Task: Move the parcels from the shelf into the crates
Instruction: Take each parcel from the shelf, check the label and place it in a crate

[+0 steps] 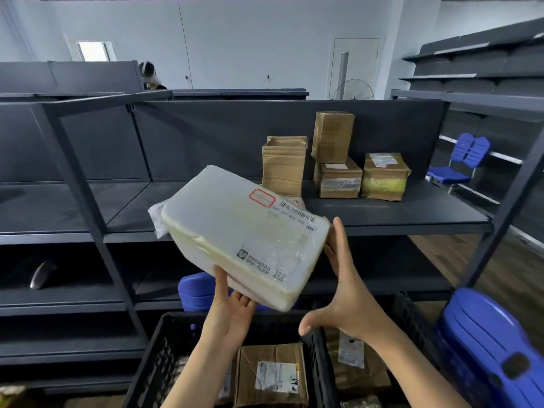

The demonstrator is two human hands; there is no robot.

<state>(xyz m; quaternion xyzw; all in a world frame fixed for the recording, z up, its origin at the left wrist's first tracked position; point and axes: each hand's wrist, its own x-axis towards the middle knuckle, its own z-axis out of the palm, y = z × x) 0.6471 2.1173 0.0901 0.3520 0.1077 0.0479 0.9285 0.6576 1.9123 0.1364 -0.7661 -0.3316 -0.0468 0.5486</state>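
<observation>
A white parcel [244,231], wrapped in clear film with a barcode label and a red stamp, is held tilted in the air in front of the shelf [397,214] and above a black crate [164,348]. The left hand [232,313] grips its near lower end, with the thumb lying up the front face and the fingers tucked beneath. The right hand [347,295] is spread wide, its straight fingers touching the parcel's right end and its thumb stretched away below.

Four cardboard boxes [340,178] stand on the shelf to the right, one of them stacked on another. In the black crate lies a brown box [270,375] with a white label. A second crate [412,319] beside it on the right also holds parcels. A blue chair [488,348] stands at the right edge.
</observation>
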